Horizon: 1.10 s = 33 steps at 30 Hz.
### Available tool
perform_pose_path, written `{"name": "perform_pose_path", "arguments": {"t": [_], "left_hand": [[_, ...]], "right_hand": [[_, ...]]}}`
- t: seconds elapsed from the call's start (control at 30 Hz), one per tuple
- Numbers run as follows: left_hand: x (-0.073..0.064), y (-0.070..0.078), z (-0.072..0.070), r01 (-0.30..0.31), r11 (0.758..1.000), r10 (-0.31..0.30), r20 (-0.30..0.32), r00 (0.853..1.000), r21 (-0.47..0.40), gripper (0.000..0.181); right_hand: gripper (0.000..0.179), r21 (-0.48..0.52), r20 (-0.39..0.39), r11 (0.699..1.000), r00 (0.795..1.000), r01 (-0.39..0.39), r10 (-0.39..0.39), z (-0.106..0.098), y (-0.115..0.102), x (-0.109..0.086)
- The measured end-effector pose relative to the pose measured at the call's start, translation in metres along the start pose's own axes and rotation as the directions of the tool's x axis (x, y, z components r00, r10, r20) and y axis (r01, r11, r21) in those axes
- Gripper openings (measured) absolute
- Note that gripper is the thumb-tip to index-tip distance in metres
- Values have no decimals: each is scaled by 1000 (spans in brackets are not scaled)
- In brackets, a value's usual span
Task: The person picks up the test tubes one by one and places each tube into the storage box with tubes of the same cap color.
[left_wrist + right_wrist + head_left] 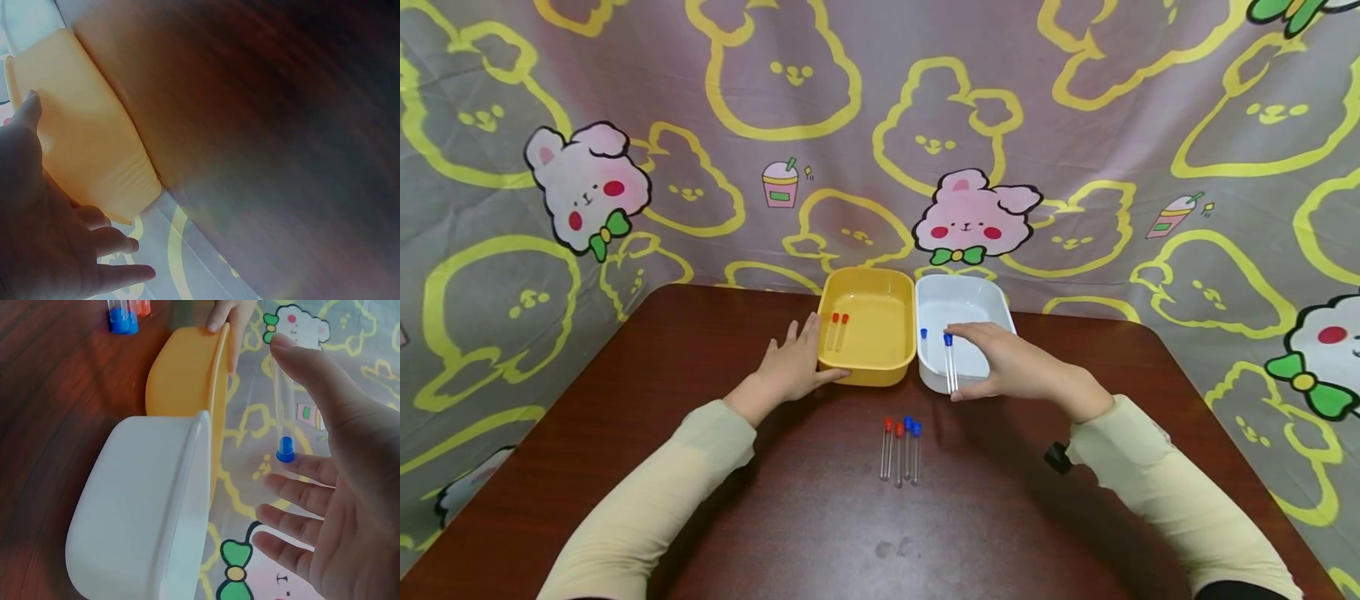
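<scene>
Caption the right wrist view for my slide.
Right hand pinches a blue-capped test tube near the white bin, next to the yellow bin.

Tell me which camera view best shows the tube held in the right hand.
The right wrist view: the tube appears largest there, between the thumb and index finger of the right hand, its blue cap clear. The head view shows it smaller, against the white bin; the left wrist view doesn't show it.

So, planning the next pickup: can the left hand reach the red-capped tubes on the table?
Probably yes: the left hand only touches the yellow bin, with nothing between it and the red-capped tubes.
</scene>
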<state>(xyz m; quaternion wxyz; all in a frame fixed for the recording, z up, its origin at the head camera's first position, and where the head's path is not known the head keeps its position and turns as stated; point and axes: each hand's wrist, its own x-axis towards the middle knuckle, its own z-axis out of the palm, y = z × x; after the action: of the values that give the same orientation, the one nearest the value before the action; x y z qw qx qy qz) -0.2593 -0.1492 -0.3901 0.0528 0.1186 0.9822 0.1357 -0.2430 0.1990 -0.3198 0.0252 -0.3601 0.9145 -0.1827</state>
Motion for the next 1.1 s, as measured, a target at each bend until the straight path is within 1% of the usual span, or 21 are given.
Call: {"name": "perform_pose_path", "arguments": {"t": [0.27,0.47,0.57,0.73,0.97,1.1], "left_hand": [[0,0,0,-5,1000,5,-9,1000,3,116],[0,-1,1,-9,1000,9,-12,1000,3,115],[-1,-1,1,-3,1000,3,-8,1000,-3,116],[-2,0,1,4,1000,-4,-9,1000,0,115],[-2,1,0,-2,1000,2,-7,1000,8,116],[-2,1,-1,-3,1000,4,-8,1000,7,115]], "right_hand": [[93,-3,15,998,998,-57,57,0,13,8],[94,-12,8,997,997,-75,75,1,22,13],[94,-13,3,996,996,-85,85,1,27,16],[95,-4,6,992,992,-125,125,1,37,22],[95,17,13,994,994,-105,104,1,49,31],[96,14,27,993,993,-118,118,3,54,36]]}}
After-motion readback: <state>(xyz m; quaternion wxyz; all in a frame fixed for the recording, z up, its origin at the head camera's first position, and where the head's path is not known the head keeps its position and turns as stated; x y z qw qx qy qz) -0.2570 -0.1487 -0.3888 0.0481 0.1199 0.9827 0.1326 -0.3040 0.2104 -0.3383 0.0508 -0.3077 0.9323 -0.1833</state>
